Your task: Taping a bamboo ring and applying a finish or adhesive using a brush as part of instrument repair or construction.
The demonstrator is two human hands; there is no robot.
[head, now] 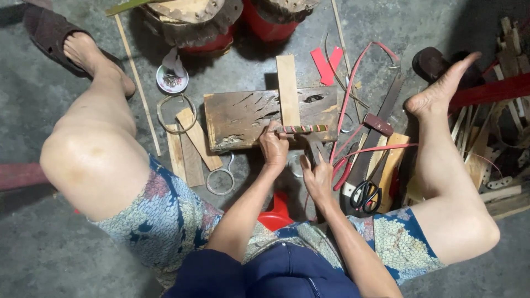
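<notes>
My left hand (274, 147) grips one end of a thin stick wrapped in red, green and white bands (302, 128), holding it flat across the front edge of a worn dark wooden block (243, 113). My right hand (318, 177) is closed around the handle of a dark metal blade (316, 144) whose tip points up at the stick. A pale wood slat (287, 88) lies upright across the block.
Black scissors (365, 194), a saw (386, 105), red plastic strips (353, 72) and wood slats (190, 144) lie around the block. Metal rings (175, 113) and a small dish (171, 81) sit at left. Red drums (221, 25) stand behind. My bare legs flank everything.
</notes>
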